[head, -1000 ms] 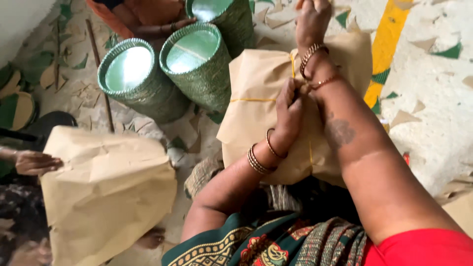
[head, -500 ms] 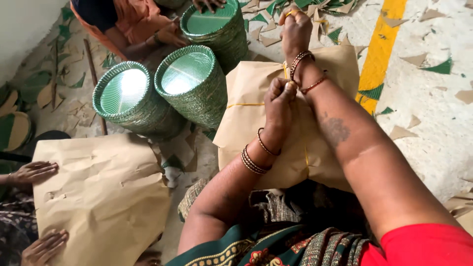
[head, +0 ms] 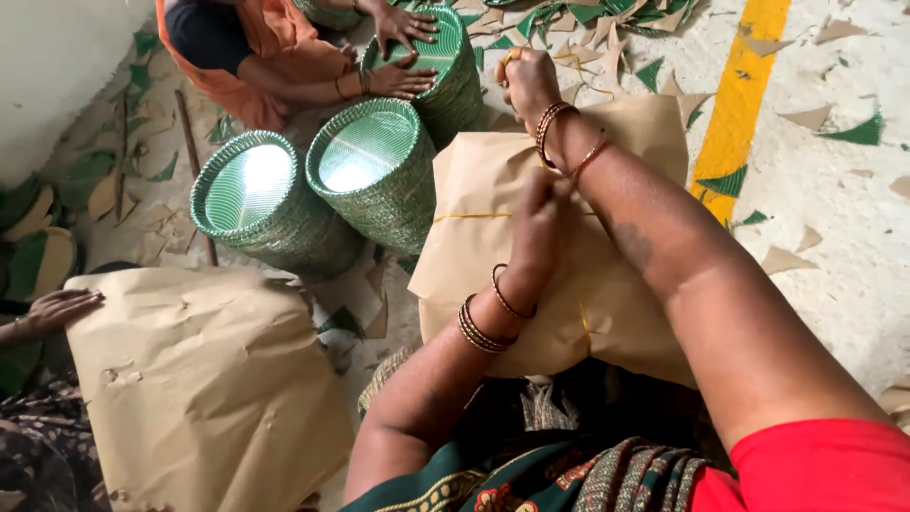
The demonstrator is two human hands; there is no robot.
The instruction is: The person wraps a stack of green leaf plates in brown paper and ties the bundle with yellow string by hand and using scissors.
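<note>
co-worker's hand [head: 59,308] flat on a brown paper sheet [head: 204,379] | two green plate stacks [head: 313,190] | left hand [head: 538,210] fingers pinching yellow string [head: 471,216] on paper-wrapped bundle [head: 493,256], floor, by the knees | right hand [head: 527,81] clenched on string beyond

There is only one view, from a camera worn on the person's head, looking steeply down and a little forward over their own lap. It sits close: the two forearms fill the near right, with the left hand [head: 540,213] and the right hand [head: 527,81] reaching away over a brown paper bundle [head: 493,256] in the middle. The floor [head: 834,190] runs off to the far right, crossed by a yellow stripe [head: 735,104]. Far left stand stacks of green plates [head: 261,204], and another person's hands [head: 403,76] rest at the far edge. Near left lies a second paper parcel [head: 204,379].
</note>
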